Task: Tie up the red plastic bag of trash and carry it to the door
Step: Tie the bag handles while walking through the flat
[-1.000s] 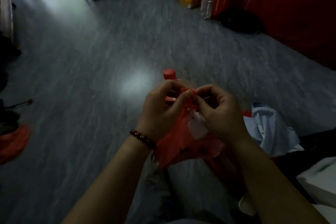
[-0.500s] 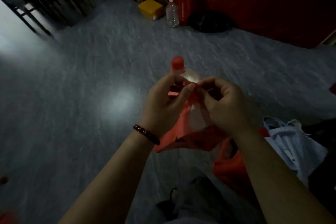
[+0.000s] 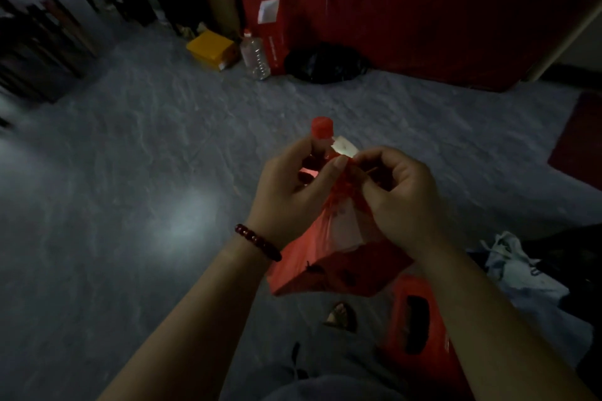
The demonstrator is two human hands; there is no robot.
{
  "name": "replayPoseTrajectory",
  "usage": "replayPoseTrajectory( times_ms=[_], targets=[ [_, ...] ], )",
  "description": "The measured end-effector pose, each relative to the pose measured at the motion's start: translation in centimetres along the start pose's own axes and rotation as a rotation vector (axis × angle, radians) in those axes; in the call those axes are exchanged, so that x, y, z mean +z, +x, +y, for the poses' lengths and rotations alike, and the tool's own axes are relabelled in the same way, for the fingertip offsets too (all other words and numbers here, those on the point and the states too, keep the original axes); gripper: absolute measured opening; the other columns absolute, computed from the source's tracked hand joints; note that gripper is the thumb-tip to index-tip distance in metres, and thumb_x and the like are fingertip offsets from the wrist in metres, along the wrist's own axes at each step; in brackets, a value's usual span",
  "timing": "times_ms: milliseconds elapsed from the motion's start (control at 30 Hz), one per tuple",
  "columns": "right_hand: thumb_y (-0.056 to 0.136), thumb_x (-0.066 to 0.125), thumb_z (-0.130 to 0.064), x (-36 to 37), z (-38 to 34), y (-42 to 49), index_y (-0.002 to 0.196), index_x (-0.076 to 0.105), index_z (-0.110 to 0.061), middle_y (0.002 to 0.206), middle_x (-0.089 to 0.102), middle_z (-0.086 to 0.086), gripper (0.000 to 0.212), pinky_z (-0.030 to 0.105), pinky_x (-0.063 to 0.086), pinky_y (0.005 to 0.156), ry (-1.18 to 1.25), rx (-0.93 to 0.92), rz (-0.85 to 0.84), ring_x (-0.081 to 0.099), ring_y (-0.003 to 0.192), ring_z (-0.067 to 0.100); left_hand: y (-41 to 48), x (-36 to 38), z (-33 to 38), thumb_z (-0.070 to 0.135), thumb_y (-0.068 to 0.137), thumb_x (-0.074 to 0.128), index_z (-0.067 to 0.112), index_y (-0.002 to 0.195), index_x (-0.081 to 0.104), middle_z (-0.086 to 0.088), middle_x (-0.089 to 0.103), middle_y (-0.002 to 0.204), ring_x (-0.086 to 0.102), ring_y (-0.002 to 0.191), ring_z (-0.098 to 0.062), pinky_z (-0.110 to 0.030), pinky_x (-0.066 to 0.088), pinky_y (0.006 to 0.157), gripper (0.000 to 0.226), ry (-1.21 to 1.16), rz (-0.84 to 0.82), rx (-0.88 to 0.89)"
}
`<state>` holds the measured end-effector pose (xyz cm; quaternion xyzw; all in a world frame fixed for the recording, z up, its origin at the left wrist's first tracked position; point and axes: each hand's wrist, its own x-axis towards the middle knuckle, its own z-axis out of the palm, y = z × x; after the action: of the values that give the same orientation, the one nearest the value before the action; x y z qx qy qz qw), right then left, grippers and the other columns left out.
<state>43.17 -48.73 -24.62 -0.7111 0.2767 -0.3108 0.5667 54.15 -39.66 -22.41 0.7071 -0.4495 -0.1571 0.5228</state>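
Red plastic bag [image 3: 329, 257] hangs in the air in front of the person, above a wide stretch of bare grey floor [image 3: 136, 192] that lies open to the left and ahead. At the far edge of that floor a red wall [image 3: 423, 10] closes the room off, and along its foot stand a yellow box [image 3: 210, 49], a clear plastic bottle [image 3: 255, 57] and a black bag [image 3: 325, 63], close together. Dark furniture [image 3: 39, 42] lines the far left edge. To the right, near the person, a heap of pale cloth [image 3: 514, 270] lies on the floor, and a red container [image 3: 417, 319] sits just below the hanging bag. The bag's neck is gathered into a twisted bunch between both hands. The left hand [image 3: 286, 192], with a bead bracelet [image 3: 257, 241] at the wrist, pinches the neck from the left side; the right hand [image 3: 400, 195] is closed on the same bunch from the right, fingertips almost meeting the left thumb. A bottle's red cap [image 3: 322, 127] and a scrap of white paper [image 3: 343, 146] stick up just beyond the hands; whether they poke out of the bag's mouth cannot be told. The bag's body spreads out below the wrists, clear of the floor.
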Motion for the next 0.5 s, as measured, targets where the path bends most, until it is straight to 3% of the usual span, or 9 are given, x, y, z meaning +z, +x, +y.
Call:
replayPoseTrajectory(
  times_ms=[133, 333, 500],
  targets=[
    [0.081, 0.068, -0.028, -2.7, 0.5, 5.6, 0.080, 0.065, -0.036, 0.079, 0.071, -0.020, 0.009, 0.009, 0.049, 0.056, -0.003, 0.004, 0.070, 0.068, 0.071, -0.001, 7.1, 2.2, -0.3, 0.022, 0.085, 0.054, 0.002, 0.091, 0.061, -0.008, 0.066, 0.084, 0.064, 0.077, -0.019, -0.042, 0.055, 0.068, 0.022, -0.033, -0.093, 0.041],
    [0.082, 0.067, -0.028, -6.2, 1.7, 13.3, 0.082, 0.064, -0.033, 0.077, 0.068, -0.025, 0.006, 0.005, 0.047, 0.057, -0.035, -0.011, 0.224, 0.066, 0.071, -0.005, 17.0, 6.2, -1.5, 0.023, 0.087, 0.054, 0.005, 0.092, 0.060, -0.002, 0.064, 0.084, 0.064, 0.077, -0.011, -0.032, 0.056, 0.069, 0.020, -0.091, -0.197, 0.100],
    [0.085, 0.064, -0.019, -9.5, 3.9, 20.2, 0.086, 0.065, -0.030, 0.078, 0.068, -0.024, 0.012, 0.007, 0.049, 0.064, -0.099, 0.009, 0.344, 0.066, 0.078, -0.004, 26.1, 10.3, -3.1, 0.024, 0.086, 0.055, 0.003, 0.092, 0.061, -0.008, 0.065, 0.085, 0.064, 0.077, -0.015, -0.035, 0.056, 0.069, 0.023, -0.138, -0.317, 0.162]
  ],
)
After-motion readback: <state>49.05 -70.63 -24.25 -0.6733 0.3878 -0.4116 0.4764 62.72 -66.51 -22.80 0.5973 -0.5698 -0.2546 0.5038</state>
